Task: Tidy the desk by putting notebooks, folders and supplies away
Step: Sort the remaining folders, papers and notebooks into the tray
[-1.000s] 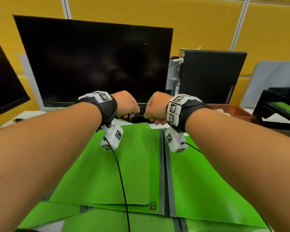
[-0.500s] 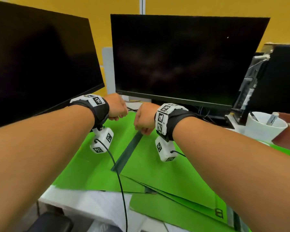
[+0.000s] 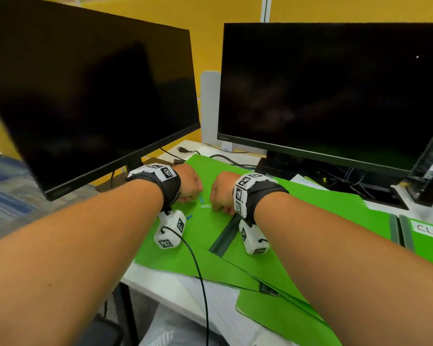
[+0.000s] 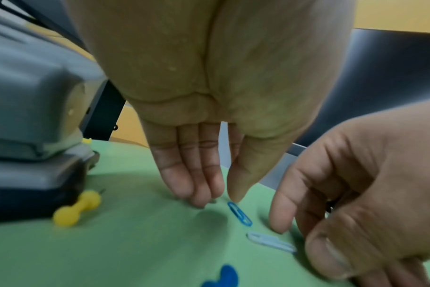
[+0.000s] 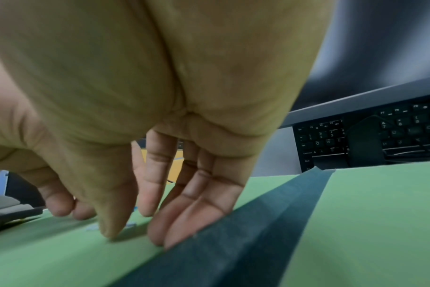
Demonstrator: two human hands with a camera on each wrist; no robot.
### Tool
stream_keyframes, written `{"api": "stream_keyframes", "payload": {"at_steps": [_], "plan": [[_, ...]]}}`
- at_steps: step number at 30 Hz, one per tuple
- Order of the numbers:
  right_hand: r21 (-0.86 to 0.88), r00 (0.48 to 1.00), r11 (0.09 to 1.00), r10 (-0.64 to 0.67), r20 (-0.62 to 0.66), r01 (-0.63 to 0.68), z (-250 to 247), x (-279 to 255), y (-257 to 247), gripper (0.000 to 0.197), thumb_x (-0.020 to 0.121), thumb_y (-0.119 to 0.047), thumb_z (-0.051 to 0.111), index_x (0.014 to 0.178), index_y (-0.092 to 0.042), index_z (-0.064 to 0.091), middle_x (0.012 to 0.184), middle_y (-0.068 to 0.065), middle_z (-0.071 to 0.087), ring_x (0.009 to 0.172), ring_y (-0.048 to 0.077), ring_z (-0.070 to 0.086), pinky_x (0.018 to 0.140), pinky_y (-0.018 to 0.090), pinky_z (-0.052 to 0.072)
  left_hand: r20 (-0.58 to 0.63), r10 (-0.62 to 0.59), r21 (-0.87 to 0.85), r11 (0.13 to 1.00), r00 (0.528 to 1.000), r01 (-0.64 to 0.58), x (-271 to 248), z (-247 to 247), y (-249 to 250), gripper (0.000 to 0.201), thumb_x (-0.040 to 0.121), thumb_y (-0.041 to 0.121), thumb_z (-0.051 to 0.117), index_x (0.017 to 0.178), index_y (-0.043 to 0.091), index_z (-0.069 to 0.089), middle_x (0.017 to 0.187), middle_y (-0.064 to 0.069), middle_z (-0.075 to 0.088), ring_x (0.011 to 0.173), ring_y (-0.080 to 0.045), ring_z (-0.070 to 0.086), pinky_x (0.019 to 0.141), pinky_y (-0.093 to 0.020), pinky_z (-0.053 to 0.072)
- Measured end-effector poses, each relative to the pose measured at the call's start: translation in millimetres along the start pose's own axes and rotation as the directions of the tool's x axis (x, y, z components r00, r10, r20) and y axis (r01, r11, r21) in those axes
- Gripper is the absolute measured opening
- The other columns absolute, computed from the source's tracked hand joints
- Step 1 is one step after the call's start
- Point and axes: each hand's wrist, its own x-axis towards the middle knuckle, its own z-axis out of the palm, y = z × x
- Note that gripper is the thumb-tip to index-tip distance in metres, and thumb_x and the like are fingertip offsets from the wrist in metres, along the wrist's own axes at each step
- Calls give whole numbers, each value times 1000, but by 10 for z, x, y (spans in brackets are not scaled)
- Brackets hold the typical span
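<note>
A blue paper clip (image 4: 239, 213) and a pale paper clip (image 4: 270, 241) lie on a green folder (image 3: 205, 240). My left hand (image 4: 218, 202) points straight down, its fingertips on the folder and its thumb tip beside the blue clip. My right hand (image 5: 135, 229) stands on its fingertips around the pale clip (image 5: 130, 225), holding nothing that I can see. In the head view the blue clip (image 3: 201, 198) and the pale clip (image 3: 206, 206) lie between the left hand (image 3: 193, 193) and the right hand (image 3: 218, 206). A yellow pushpin (image 4: 76, 208) and a blue pushpin (image 3: 189, 217) lie close by.
Two dark monitors (image 3: 90, 96) (image 3: 335, 91) stand right behind the hands. A grey device (image 4: 32, 136) sits left of my left hand. More green folders (image 3: 280, 315) overlap toward the desk's front edge, one with a white label (image 3: 430, 232). A keyboard (image 5: 380, 136) lies under the right monitor.
The view has swung left. Both hands have come down from near the monitor's foot onto the green folder, and their curled fingers have straightened toward the paper clips.
</note>
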Motion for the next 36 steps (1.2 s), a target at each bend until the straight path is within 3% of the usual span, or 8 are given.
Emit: {"api": "stream_keyframes", "payload": {"at_steps": [3, 6, 10, 14, 19, 26, 32, 36], "plan": [[-18, 1000, 1000, -24, 11, 24, 12, 28, -16, 33, 84, -22, 83, 111, -5, 75, 102, 16, 77, 96, 33, 75, 87, 50, 62, -21, 40, 68, 997, 999, -39, 26, 62, -8, 33, 86, 1, 67, 108, 22, 78, 47, 11, 55, 41, -7, 47, 37, -12, 38], [-32, 999, 999, -39, 7, 39, 26, 57, -39, 33, 86, -22, 81, 114, -6, 73, 105, 17, 76, 89, 32, 73, 88, 48, 61, -1, 48, 112, 993, 999, -48, 77, 117, -9, 33, 85, 3, 73, 111, 23, 78, 60, 9, 57, 49, -7, 47, 39, -15, 36], [-115, 999, 993, -39, 10, 40, 59, 106, -81, 19, 89, -22, 77, 80, -9, 66, 78, 9, 67, 70, 26, 61, 73, 35, 58, 66, 60, 196, 978, 996, -72, 85, 119, 50, 32, 89, 16, 76, 121, 16, 73, 106, -2, 75, 86, -20, 69, 50, -11, 40], [-151, 1000, 988, -13, 13, 15, 72, 132, -103, 34, 87, -28, 75, 63, -14, 55, 63, 4, 55, 68, 27, 55, 69, 33, 50, 61, -20, 259, 966, 998, 4, 170, 161, 28, 31, 86, 28, 78, 112, 10, 77, 84, -2, 64, 73, -21, 56, 67, -27, 48], [-139, 999, 990, -24, 31, 29, 108, 145, -109, 40, 84, -30, 78, 59, -16, 50, 56, 3, 49, 57, 24, 47, 63, 31, 43, 37, -47, 288, 957, 998, 35, 165, 182, 12, 26, 86, 35, 77, 100, 13, 78, 75, 0, 60, 66, -20, 52, 64, -29, 45], [73, 1000, 997, -7, 11, 6, -100, -41, 101, 21, 85, -13, 72, 98, 3, 77, 80, 13, 78, 50, 16, 64, 71, 36, 62, -7, 8, 137, 991, 1000, -7, 108, -1, 166, 22, 87, 21, 73, 97, 3, 80, 91, -13, 79, 77, -26, 73, 85, -41, 62], [132, 984, 989, 86, -156, -66, -562, -350, 656, 11, 84, -16, 74, 95, -13, 75, 78, 2, 76, 60, 14, 71, 54, 26, 57, -82, 123, -125, 983, 989, -133, 106, -174, 736, 11, 95, 5, 63, 99, 3, 73, 94, -14, 75, 78, -25, 72, 74, -32, 63], [166, 968, 968, 210, -134, -187, -838, -669, 1167, 19, 88, -7, 63, 99, 1, 76, 88, 16, 78, 86, 31, 78, 80, 47, 64, -95, 214, -221, 948, 972, -230, 89, -67, 1322, 14, 96, 4, 62, 102, 4, 75, 89, -12, 72, 74, -19, 67, 87, -36, 61]]}}
